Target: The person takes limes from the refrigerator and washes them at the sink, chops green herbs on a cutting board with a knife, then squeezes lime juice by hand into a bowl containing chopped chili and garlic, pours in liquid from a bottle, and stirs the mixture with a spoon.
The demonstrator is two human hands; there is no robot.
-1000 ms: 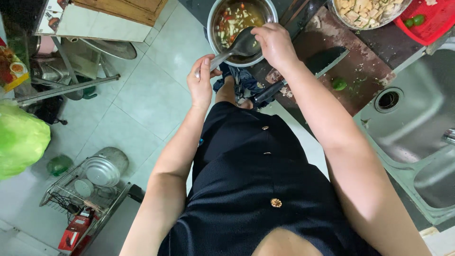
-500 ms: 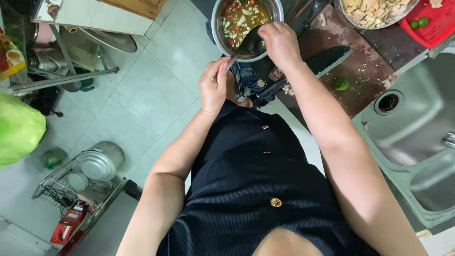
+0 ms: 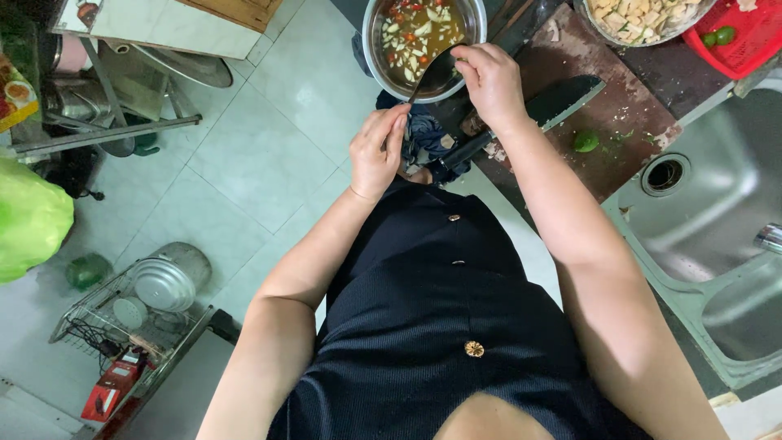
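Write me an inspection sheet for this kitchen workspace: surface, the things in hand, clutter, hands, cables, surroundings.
Surface: dark stained cutting board on the counter, beside a steel sink.
Things in hand: steel bowl of brown liquid with chopped pieces; spoon with its scoop in the bowl.
Clutter: big knife and a green lime piece on the board; second bowl of pale chopped food; red basket.
Hands: left hand pinches the spoon handle's end; right hand grips the spoon near the scoop.
Cables: dark cord in the wire rack, floor level.
Surroundings: tiled floor; green bag at left.
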